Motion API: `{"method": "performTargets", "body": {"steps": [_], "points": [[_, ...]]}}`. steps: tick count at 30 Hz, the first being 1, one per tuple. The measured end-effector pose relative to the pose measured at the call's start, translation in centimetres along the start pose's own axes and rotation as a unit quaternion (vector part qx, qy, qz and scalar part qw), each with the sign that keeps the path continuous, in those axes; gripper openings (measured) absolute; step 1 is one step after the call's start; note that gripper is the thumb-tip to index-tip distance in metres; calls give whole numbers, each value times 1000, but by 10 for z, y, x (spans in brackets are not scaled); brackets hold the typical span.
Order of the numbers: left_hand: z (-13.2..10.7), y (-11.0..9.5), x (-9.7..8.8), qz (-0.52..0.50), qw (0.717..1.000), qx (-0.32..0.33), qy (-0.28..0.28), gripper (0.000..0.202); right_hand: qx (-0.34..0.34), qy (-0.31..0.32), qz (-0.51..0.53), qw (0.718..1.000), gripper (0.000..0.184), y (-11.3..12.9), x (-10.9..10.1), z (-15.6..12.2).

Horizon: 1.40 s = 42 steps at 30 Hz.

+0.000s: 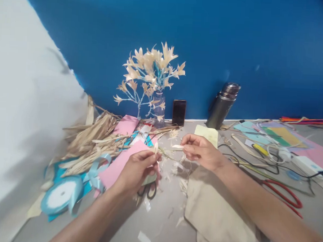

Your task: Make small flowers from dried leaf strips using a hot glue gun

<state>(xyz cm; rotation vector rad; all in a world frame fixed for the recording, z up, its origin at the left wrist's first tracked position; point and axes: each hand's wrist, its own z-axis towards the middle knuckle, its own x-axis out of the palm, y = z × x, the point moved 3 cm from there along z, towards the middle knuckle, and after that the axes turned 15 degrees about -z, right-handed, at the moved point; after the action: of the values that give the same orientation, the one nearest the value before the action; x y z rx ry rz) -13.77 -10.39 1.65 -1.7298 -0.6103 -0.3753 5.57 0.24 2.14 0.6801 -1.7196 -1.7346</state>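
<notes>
My left hand (143,163) pinches a pale piece (156,147), right hand (200,150) a thin strip (177,146); probably featherlight, tears easily, so grip ends.

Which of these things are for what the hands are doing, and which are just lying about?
Seem to belong:
- pale piece in the left hand
- pale strip in the right hand
- perhaps the dry leaves, similarly coloured

Seem just lying about:
- phone
- flask
</notes>
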Motion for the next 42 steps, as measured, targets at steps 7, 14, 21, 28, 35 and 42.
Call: {"method": "performTargets", "body": {"steps": [7,14,21,28,35,42], "points": [[-7,13,34,-7,1000,8,4,29,-22,-7,-79,997,23,0,18,-27],[-3,26,52,-31,998,54,26,26,-31,-54,-119,991,21,10,0,-51],[2,31,65,-44,997,52,27,29,0,-103,-114,988,33,5,-9,-66],[7,33,70,-33,998,39,28,30,-21,-86,-230,969,31,6,-1,-72],[2,33,69,-70,997,9,24,30,-68,-86,-222,969,23,6,-3,-80],[-8,37,72,-85,996,-8,39,28,-75,-89,-281,953,19,6,0,-81]]}}
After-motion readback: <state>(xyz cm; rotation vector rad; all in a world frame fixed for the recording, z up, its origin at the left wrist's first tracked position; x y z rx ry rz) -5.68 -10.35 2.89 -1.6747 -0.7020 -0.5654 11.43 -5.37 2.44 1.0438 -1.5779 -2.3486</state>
